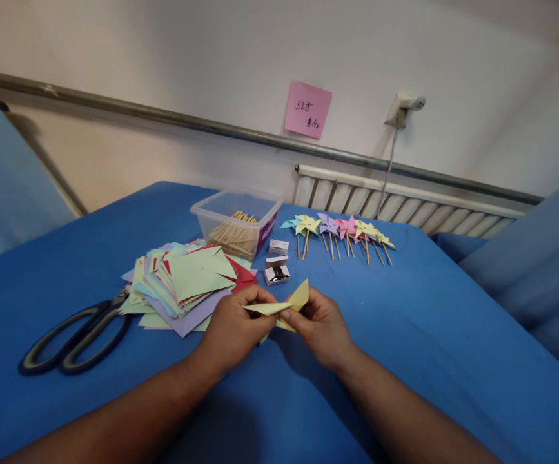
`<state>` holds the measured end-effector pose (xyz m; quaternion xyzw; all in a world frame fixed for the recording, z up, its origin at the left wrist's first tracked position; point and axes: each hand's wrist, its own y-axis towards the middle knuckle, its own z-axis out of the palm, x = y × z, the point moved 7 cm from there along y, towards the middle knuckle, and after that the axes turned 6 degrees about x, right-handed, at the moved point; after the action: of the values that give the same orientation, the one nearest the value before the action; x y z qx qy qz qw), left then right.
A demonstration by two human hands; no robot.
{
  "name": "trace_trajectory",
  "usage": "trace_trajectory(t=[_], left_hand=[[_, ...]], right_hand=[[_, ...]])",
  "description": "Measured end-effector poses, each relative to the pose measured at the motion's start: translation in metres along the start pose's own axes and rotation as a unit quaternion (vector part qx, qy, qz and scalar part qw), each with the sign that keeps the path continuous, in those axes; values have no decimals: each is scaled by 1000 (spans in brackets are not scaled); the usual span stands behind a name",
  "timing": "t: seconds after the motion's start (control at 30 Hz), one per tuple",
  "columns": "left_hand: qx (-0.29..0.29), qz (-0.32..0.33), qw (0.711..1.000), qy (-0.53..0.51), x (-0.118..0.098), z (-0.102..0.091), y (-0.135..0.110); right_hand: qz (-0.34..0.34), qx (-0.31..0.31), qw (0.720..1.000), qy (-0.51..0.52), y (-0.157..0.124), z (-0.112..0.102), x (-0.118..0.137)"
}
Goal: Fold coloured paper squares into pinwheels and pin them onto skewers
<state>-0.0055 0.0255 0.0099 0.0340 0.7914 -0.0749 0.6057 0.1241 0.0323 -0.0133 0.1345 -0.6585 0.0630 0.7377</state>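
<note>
Both hands meet over the blue cloth and pinch one folded piece of yellow paper (293, 301). My left hand (233, 328) grips its left flap with curled fingers. My right hand (318, 325) pinches the right side, where a pointed flap sticks up. Just left of the hands lies a fanned pile of coloured paper squares (187, 280). Behind the hands sits a small open box of pins (277, 270).
Large black-handled scissors (73, 335) lie at the left. A clear plastic tub of wooden sticks (236, 222) stands behind the paper pile, a small closed box (278, 246) beside it. Several finished paper pinwheels (340, 229) lie in a row at the back. A pink note (307, 109) hangs on the wall.
</note>
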Motion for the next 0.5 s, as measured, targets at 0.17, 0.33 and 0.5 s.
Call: trace_trajectory(t=[0.17, 0.33, 0.5], left_hand=[[-6, 10, 1000, 0, -1, -1, -1], [-9, 18, 1000, 11, -3, 0, -3], [3, 5, 1000, -3, -2, 1, -3]], right_hand=[[-3, -9, 1000, -7, 1, -2, -4], [-5, -19, 1000, -20, 2, -5, -9], [-14, -33, 998, -45, 2, -9, -11]])
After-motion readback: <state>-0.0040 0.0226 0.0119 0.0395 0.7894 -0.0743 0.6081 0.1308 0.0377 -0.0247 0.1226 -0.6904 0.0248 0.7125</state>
